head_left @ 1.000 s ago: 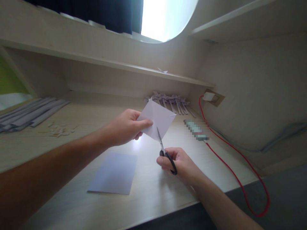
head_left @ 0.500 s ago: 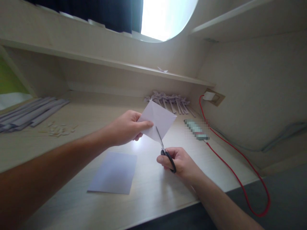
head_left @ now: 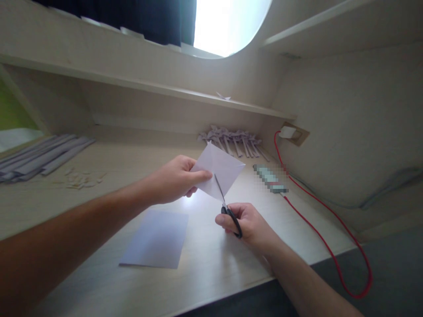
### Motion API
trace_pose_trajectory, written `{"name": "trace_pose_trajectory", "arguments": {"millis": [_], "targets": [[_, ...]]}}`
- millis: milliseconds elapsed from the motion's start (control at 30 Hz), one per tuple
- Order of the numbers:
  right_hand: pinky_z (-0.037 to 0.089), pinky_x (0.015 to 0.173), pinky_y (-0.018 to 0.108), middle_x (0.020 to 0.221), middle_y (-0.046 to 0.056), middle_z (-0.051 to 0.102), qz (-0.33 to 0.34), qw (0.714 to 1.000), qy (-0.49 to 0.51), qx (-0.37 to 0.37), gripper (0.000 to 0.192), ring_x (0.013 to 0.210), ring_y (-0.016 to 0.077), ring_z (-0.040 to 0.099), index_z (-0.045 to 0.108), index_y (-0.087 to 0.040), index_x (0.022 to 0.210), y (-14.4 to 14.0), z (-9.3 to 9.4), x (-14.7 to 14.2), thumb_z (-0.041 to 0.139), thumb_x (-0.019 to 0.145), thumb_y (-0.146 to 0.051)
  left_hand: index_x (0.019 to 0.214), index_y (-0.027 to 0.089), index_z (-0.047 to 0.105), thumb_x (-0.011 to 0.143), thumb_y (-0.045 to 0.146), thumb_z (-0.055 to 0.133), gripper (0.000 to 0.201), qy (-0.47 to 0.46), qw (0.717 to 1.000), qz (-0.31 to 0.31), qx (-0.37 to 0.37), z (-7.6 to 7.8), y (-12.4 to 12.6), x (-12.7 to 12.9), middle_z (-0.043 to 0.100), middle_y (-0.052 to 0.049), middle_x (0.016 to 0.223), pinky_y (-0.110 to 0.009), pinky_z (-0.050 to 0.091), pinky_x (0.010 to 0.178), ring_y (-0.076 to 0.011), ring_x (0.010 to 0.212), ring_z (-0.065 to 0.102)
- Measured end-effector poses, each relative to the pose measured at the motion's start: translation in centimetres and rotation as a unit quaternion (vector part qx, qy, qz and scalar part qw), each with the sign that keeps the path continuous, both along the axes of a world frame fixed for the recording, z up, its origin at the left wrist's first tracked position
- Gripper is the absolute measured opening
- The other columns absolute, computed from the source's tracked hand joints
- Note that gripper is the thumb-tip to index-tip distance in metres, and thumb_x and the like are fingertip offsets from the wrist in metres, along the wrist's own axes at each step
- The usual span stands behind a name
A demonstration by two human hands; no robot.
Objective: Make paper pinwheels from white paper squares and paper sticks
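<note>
Pinching a paper square (head_left: pixel 226 169) between thumb and fingers: left hand (head_left: pixel 178 179). Right hand (head_left: pixel 254 225), fingers around black-handled scissors (head_left: pixel 224 210), blade over the square's near corner. Pale, glossy desk (head_left: pixel 211 277) beneath both. Nearer than left fingers: loose sheet (head_left: pixel 157 240). Beyond fingers: shelf (head_left: pixel 148 86), bright window (head_left: pixel 228 26). Rightward: phone (head_left: pixel 268 177), red cable (head_left: pixel 358 296)

The square white paper (head_left: pixel 226 167) stands cornerwise at mid-frame, faint lines running in from its top and right corners. Just below centre, the black-handled scissors (head_left: pixel 225 209) point up and slightly left, a slim blade crossing the paper's bottom corner towards its middle.
</note>
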State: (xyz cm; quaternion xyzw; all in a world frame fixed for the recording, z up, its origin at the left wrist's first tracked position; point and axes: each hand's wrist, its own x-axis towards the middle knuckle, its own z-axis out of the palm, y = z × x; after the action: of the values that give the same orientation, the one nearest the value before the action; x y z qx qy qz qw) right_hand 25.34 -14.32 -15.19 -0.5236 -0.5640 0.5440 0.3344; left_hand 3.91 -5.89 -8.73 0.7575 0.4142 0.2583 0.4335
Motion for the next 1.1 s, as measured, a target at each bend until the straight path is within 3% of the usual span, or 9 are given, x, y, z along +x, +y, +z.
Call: {"name": "trace_pose_trajectory", "arguments": {"millis": [500,633,700,800,967,1100], "targets": [[0.024,0.053,0.027,0.059,-0.005,0.045,0.006,1.0,-0.018,0.003,0.039,0.055,0.0095,0.035,0.057,-0.017,0.064,0.4,-0.3,0.2,0.076,0.084,-0.045,0.057,0.017,0.06,0.088,0.038,0.064,0.037,-0.032,0.999,0.015,-0.007,-0.5,0.3,0.1,0.056,0.001,0.048,-0.022,0.032,0.044,-0.01,0.043,0.048],[0.028,0.053,0.026,0.06,-0.003,0.052,0.01,0.995,-0.103,0.002,0.041,0.055,0.0107,0.042,0.062,-0.017,0.067,0.7,0.1,0.9,0.079,0.079,-0.053,0.058,0.018,0.061,0.087,0.043,0.065,0.038,-0.051,0.998,0.039,0.01,-1.1,0.8,-0.8,0.058,0.0,0.05,-0.024,0.036,0.046,-0.0122,0.045,0.051],[0.03,0.052,0.026,0.061,-0.003,0.055,0.003,0.971,-0.238,0.013,0.043,0.056,0.0113,0.045,0.066,-0.018,0.069,0.8,0.5,1.6,0.08,0.076,-0.057,0.059,0.019,0.061,0.086,0.045,0.065,0.039,-0.057,0.996,0.07,0.009,-1.5,0.8,-1.3,0.059,-0.001,0.052,-0.025,0.037,0.046,-0.0132,0.046,0.052],[0.028,0.05,0.028,0.059,-0.001,0.059,-0.003,0.902,-0.431,0.032,0.042,0.054,0.0129,0.048,0.068,-0.018,0.065,1.0,1.3,2.8,0.082,0.072,-0.057,0.063,0.018,0.063,0.083,0.047,0.067,0.035,-0.067,0.992,0.106,-0.009,-2.0,0.1,-2.0,0.058,-0.001,0.053,-0.025,0.037,0.047,-0.0136,0.047,0.051],[0.03,0.051,0.031,0.062,0.007,0.066,-0.002,0.857,-0.513,0.036,0.04,0.058,0.0183,0.058,0.073,-0.015,0.064,1.4,2.3,3.7,0.088,0.066,-0.052,0.068,0.017,0.064,0.077,0.046,0.068,0.031,-0.106,0.983,0.143,-0.053,-2.7,-2.6,-2.4,0.061,-0.002,0.058,-0.027,0.044,0.048,-0.0152,0.05,0.055],[0.045,0.061,0.03,0.082,0.012,0.074,0.011,0.839,-0.544,0.028,0.035,0.077,0.0239,0.07,0.077,-0.013,0.081,1.7,2.6,3.3,0.091,0.07,-0.043,0.069,0.016,0.064,0.074,0.046,0.069,0.031,-0.101,0.984,0.142,-0.043,-3.1,-4.8,-2.2,0.061,-0.002,0.06,-0.028,0.046,0.049,-0.0154,0.051,0.056]]}}
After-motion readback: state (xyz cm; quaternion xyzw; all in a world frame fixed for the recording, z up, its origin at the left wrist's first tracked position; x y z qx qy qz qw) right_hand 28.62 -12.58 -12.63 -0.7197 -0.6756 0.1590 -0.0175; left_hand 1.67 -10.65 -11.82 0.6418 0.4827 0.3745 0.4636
